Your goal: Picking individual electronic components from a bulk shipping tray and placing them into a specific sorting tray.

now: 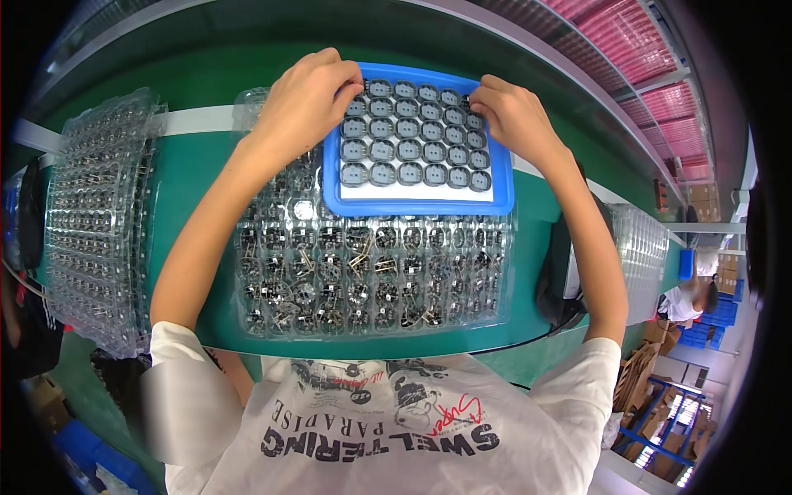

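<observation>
A blue tray (332, 177) rests at the far side of the workbench, with a white sheet inside it. Rows of grey, rounded plastic parts (409, 150) stand on the sheet. My left hand (312, 92) is closed at the tray's far left corner, its fingertips pinched beside a corner part. At the far right corner my right hand (513, 115) is closed in a similar pinch next to the end of a row. Whatever lies between the fingertips of either hand is too small or hidden to make out. Under the tray's near edge, a clear blister tray (371, 326) holds many small black components with metal pins.
More filled clear blister trays (99, 223) are stacked on the left of the green bench (198, 309). A black device (561, 272) with a cable stands by my right forearm. Further clear trays (639, 256) lie beyond it. Another person (691, 299) is far off right.
</observation>
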Demonstrator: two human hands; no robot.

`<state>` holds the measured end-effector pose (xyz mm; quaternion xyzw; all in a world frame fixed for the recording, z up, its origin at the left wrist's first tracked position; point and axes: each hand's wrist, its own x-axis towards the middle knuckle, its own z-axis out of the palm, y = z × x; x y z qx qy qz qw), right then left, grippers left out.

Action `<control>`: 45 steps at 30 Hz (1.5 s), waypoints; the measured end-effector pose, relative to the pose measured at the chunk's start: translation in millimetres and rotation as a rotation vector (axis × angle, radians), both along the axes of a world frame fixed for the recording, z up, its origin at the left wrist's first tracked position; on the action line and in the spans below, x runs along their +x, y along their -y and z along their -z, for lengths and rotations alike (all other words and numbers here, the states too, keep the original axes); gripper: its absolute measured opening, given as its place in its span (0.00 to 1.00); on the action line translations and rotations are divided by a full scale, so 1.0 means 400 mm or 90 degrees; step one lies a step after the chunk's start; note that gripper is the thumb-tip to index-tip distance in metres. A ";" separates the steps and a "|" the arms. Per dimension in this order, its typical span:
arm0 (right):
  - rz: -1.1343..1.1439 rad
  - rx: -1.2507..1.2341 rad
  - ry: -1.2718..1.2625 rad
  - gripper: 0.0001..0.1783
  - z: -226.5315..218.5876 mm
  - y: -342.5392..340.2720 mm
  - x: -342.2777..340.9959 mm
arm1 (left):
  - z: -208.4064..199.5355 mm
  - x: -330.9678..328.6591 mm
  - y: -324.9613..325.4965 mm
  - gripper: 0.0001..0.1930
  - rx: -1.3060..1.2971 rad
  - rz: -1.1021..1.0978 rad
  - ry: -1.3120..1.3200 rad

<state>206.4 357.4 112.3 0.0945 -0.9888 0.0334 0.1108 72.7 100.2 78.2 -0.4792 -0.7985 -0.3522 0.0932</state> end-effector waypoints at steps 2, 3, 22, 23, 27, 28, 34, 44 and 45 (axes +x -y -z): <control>-0.008 0.038 -0.016 0.02 0.003 0.003 0.001 | 0.002 0.001 0.000 0.05 -0.016 0.001 0.011; -0.007 0.037 -0.018 0.02 0.004 0.003 0.002 | 0.003 0.001 -0.001 0.05 -0.017 0.001 0.009; 0.124 -0.135 -0.110 0.13 0.021 -0.075 0.003 | 0.022 -0.001 -0.004 0.06 -0.014 -0.007 -0.041; 0.147 -0.212 -0.028 0.13 0.032 -0.090 0.008 | 0.022 0.001 -0.005 0.06 -0.018 -0.009 -0.046; 0.202 -0.345 0.092 0.15 0.037 -0.090 0.021 | 0.017 0.002 -0.004 0.06 -0.039 0.000 -0.066; 0.202 -0.347 0.094 0.15 0.037 -0.086 0.025 | 0.017 0.004 -0.005 0.05 -0.038 0.003 -0.088; 0.207 -0.370 0.107 0.16 0.052 -0.081 0.055 | 0.021 -0.033 -0.013 0.06 -0.050 0.060 -0.084; 0.233 -0.303 0.036 0.08 -0.044 0.012 0.190 | -0.006 -0.033 0.034 0.08 -0.030 0.111 0.041; 0.217 -0.336 0.121 0.07 -0.065 0.031 0.231 | -0.011 -0.023 0.049 0.09 0.031 0.066 0.055</control>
